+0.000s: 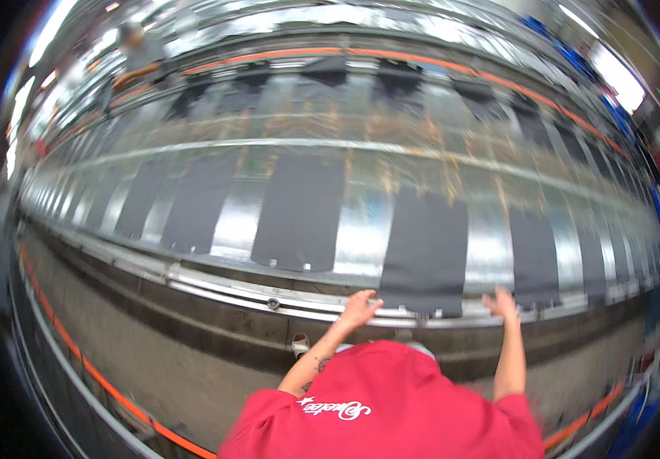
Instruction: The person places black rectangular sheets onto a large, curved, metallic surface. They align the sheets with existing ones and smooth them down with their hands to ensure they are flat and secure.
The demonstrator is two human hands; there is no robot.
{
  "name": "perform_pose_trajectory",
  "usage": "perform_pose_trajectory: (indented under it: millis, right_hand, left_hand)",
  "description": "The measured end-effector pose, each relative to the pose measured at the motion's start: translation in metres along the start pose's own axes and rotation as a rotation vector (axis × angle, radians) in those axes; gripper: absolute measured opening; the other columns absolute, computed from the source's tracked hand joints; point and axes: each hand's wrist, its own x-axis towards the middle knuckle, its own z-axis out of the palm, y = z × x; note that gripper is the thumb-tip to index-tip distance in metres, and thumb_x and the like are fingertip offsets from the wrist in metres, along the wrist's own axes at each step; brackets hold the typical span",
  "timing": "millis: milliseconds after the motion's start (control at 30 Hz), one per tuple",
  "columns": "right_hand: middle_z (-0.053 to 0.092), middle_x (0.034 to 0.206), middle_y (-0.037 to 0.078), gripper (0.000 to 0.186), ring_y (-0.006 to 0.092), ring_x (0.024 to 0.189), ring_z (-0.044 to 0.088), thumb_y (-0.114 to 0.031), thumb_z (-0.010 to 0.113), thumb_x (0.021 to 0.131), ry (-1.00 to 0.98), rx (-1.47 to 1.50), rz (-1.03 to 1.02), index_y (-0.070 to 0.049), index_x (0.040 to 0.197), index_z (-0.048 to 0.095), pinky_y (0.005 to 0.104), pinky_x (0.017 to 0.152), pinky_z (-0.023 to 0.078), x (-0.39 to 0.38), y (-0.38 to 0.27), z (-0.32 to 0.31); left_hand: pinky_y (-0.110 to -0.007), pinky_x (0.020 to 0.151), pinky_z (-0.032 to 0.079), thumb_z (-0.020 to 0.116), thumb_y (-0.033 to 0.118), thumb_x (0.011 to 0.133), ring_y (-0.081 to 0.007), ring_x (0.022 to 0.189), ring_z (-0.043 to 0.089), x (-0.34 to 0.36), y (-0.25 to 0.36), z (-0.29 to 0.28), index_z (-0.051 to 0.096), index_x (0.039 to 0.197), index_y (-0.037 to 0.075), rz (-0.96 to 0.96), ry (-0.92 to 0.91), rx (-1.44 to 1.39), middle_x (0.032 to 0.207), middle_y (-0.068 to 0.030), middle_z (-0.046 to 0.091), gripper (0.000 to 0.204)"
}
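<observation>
My left hand is at the front rail of a long metal table, beside the lower left corner of a dark grey fabric panel. Its fingers are apart, holding nothing. My right hand hovers off the panel's lower right side, fingers spread and empty, slightly blurred, near a second dark panel. Whether either hand touches the rail or cloth I cannot tell. The panels lie flat, with small pale pieces along their front edges. Further panels lie in a row on the shiny metal surface.
A person in grey stands across the table at the upper left. Dark pieces line the far side beside an orange strip. A concrete floor runs below the front rail, with another orange strip behind me.
</observation>
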Motion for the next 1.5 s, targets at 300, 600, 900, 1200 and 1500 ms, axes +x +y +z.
perform_pose_trajectory:
  millis: [300,600,900,1200,1500]
  right_hand:
    - [0.064,0.110,0.025,0.068,0.0426,0.112,0.053,-0.059,0.064,0.086,0.133,0.116,-0.042,0.003,0.113,0.069,0.0512,0.101,0.041,0.007,-0.028,0.109]
    - [0.070,0.091,0.014,0.047,0.0333,0.098,0.062,-0.049,0.075,0.081,0.318,0.343,0.027,-0.003,0.090,0.071,0.0469,0.103,0.035,0.009,-0.035,0.121]
    - [0.069,0.070,0.005,0.034,0.0128,0.063,0.062,-0.025,0.084,0.078,0.081,0.885,0.126,0.001,0.091,0.067,0.0327,0.063,0.054,0.025,-0.023,0.108]
    - [0.065,0.074,0.001,0.038,0.0092,0.067,0.053,-0.030,0.081,0.084,-0.185,0.947,0.268,0.006,0.082,0.069,0.0296,0.061,0.045,0.031,-0.022,0.095]
    - [0.058,0.065,-0.003,0.035,0.0074,0.060,0.046,-0.029,0.075,0.090,-0.226,0.898,0.256,0.000,0.072,0.067,0.0298,0.054,0.038,0.038,-0.027,0.097]
  left_hand:
    - [-0.050,0.099,0.045,0.065,0.052,0.086,-0.0426,0.109,0.061,0.033,0.043,0.067,0.066,0.109,-0.005,-0.529,0.119,0.485,0.107,-0.0259,0.069,0.062]
    - [-0.043,0.095,0.047,0.076,0.043,0.082,-0.0306,0.100,0.068,0.021,0.019,0.101,0.071,0.108,0.003,-0.317,0.460,0.269,0.098,-0.0135,0.073,0.048]
    - [-0.051,0.096,0.046,0.070,0.055,0.081,-0.0338,0.106,0.068,0.053,0.020,0.083,0.073,0.111,0.007,-0.653,0.175,0.069,0.105,-0.0145,0.074,0.056]
    - [-0.049,0.099,0.042,0.070,0.057,0.080,-0.0301,0.110,0.066,0.059,-0.002,0.087,0.069,0.117,0.006,-0.663,0.047,-0.047,0.110,-0.0131,0.072,0.063]
    - [-0.056,0.103,0.034,0.063,0.065,0.084,-0.0326,0.113,0.065,0.064,0.016,0.089,0.074,0.109,0.009,-0.704,0.235,0.103,0.111,-0.0139,0.073,0.062]
